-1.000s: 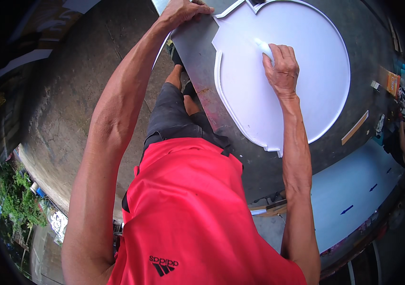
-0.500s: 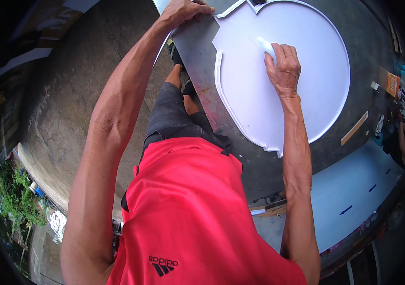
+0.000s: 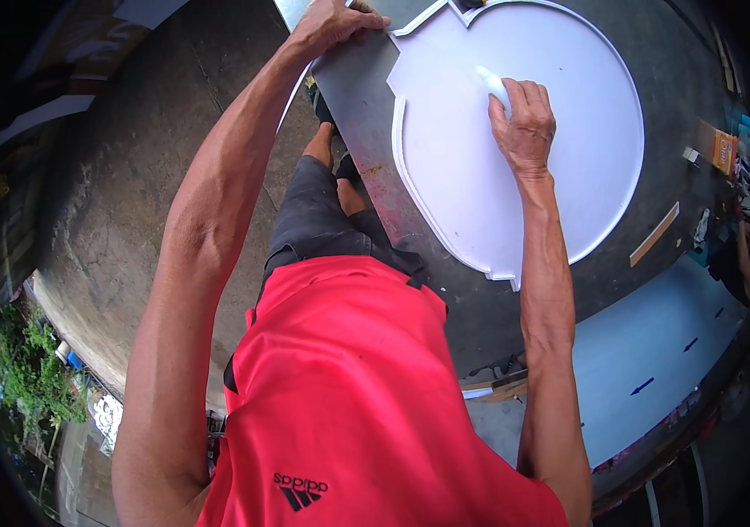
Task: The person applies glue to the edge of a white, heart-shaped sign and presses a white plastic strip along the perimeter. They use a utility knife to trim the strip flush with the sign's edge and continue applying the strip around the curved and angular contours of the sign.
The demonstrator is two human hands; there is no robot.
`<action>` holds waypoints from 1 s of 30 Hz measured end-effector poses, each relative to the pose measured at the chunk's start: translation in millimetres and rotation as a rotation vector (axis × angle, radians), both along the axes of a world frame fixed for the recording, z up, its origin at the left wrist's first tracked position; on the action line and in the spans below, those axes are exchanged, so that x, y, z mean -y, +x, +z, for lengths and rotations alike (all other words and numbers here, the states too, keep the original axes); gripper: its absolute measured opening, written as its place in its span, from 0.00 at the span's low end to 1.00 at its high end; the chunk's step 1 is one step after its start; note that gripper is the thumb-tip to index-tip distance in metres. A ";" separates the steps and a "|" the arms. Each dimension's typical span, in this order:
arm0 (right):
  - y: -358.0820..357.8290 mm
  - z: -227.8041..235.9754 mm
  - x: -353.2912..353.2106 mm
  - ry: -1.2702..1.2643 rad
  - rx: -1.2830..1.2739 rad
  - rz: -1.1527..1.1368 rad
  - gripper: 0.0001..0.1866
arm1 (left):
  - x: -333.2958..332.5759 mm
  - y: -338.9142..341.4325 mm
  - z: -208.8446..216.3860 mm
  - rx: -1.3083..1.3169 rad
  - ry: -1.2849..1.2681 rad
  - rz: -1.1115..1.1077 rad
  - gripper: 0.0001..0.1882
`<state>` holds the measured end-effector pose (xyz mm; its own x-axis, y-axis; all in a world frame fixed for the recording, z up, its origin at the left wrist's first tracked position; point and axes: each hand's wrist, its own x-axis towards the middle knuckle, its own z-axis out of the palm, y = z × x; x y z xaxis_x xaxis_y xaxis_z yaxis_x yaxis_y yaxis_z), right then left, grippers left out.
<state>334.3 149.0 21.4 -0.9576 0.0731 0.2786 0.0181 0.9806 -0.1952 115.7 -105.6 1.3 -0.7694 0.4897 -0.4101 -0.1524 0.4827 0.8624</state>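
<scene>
The white panel [image 3: 586, 158] lies flat on the dark table [image 3: 480, 316], in front of you and to the right. It is big and mostly round, and a thin raised edge runs along much of its side. Nearest is your red shirt [image 3: 357, 360], with your dark shorts [image 3: 313, 206] just past it. Near on the right is a light blue sheet [image 3: 656, 369] with dark arrows on it. A thin piece of wood [image 3: 654, 234] lies on the table, to the right of the panel. Farther on, your right hand [image 3: 524, 127] is curled around a small white bottle [image 3: 492, 86], over the middle of the panel. The bottle's tip points far and left. I cannot tell if it touches the panel. A thin white strip [image 3: 290, 104] shows beside your left wrist. Farthest is your left hand [image 3: 326, 28], its fingers close together by the panel's far left corner. I cannot tell if it holds anything.
</scene>
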 end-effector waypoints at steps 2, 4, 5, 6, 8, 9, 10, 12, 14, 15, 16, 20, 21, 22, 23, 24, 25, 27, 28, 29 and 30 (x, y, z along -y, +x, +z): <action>3.1 1.1 0.3 -0.009 0.021 -0.022 0.16 | 0.4 -1.9 3.6 0.069 -0.005 0.017 0.14; 7.2 1.6 0.7 -0.018 0.014 -0.038 0.16 | 1.4 -4.1 -6.5 -0.004 -0.014 -0.043 0.16; 10.4 1.0 0.9 -0.038 -0.004 -0.053 0.16 | 1.2 -4.9 -15.4 -0.041 -0.019 -0.074 0.17; 13.0 1.0 1.1 -0.057 -0.027 -0.065 0.16 | 0.1 -6.6 -20.5 -0.064 -0.064 -0.076 0.19; 20.8 1.3 3.1 -0.166 -0.038 -0.157 0.16 | -1.4 -8.1 -28.1 -0.112 -0.156 -0.080 0.23; 26.1 1.7 5.1 -0.258 -0.027 -0.235 0.16 | 1.0 -6.8 -30.5 -0.101 -0.108 -0.035 0.24; 31.6 1.8 6.8 -0.350 -0.015 -0.311 0.17 | 5.6 -4.9 -32.3 -0.090 -0.061 0.010 0.24; 48.2 0.8 4.4 -0.638 -0.056 -0.439 0.18 | 9.5 1.8 -28.0 -0.080 -0.011 0.060 0.24; 68.2 -13.1 -8.1 -0.856 -0.075 -0.556 0.22 | 15.1 7.1 -8.3 -0.102 -0.029 0.049 0.23; 73.8 -12.7 -11.6 -0.796 -0.087 -0.598 0.22 | 20.6 11.9 3.7 -0.113 -0.041 0.051 0.22; 81.1 -12.0 -13.8 -0.738 -0.099 -0.638 0.23 | 26.6 17.7 14.4 -0.125 -0.029 0.062 0.22; 100.3 -18.9 -34.8 -0.606 -0.175 -0.759 0.24 | 40.5 35.8 52.8 -0.072 -0.028 0.061 0.21; 107.0 -25.9 -42.4 -0.613 -0.219 -0.765 0.24 | 37.6 42.5 67.0 0.000 0.006 0.069 0.20; 110.1 -29.7 -44.7 -0.627 -0.234 -0.764 0.24 | 37.9 47.2 75.1 0.021 0.033 0.071 0.20; 112.4 -34.3 -49.1 -0.637 -0.250 -0.762 0.24 | 37.6 51.3 81.6 0.043 0.065 0.073 0.19; 114.8 -43.2 -54.7 -0.707 -0.316 -0.744 0.24 | 34.8 55.9 91.7 0.025 0.074 0.059 0.20; 119.6 -51.5 -59.2 -0.714 -0.318 -0.755 0.24 | 32.6 58.0 98.2 0.001 0.091 0.042 0.20; 122.2 -52.4 -56.4 -0.733 -0.314 -0.766 0.24 | 32.1 64.3 115.1 -0.008 0.058 0.019 0.19; 123.0 -54.3 -55.9 -0.749 -0.310 -0.776 0.23 | 30.3 67.2 121.0 -0.025 0.057 0.007 0.19; 123.0 -55.7 -54.8 -0.747 -0.301 -0.779 0.23 | 29.8 71.1 127.3 -0.043 0.055 0.000 0.20; 123.7 -57.1 -53.7 -0.744 -0.293 -0.785 0.22 | 30.0 74.0 132.5 -0.060 0.055 -0.009 0.20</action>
